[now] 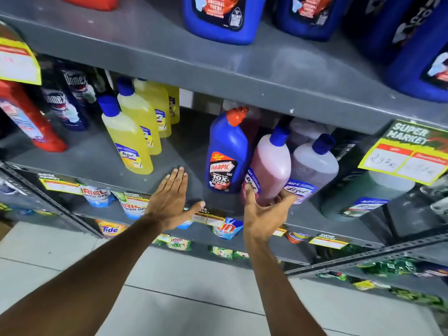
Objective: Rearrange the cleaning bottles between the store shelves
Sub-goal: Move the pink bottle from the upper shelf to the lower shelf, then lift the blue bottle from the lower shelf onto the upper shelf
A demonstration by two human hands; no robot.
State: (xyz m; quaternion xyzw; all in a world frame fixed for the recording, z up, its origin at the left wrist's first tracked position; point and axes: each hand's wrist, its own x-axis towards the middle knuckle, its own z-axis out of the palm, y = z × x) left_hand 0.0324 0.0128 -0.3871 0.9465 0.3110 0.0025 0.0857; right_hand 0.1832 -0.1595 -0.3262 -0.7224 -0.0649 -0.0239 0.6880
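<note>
You can read "HARPIC 10X" on the blue bottle (226,154), "Domex" on the dark bottles (72,93), "SUPER MARKET" on the yellow price tag (407,151), "Tide" on a packet (110,229).

Supermarket aisle: grey metal shelves (218,76), "Super Market" price tags (404,154), stocked cleaning bottles (228,154).

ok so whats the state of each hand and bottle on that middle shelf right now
left hand: open, flat, holding nothing
right hand: open, fingers touching the pink bottle's base, not closed round it
pink bottle: capped, tilted left against the Harpic
Harpic bottle: upright, capped
yellow bottles: upright, capped, in a row
pale bottle: capped, leaning
</note>
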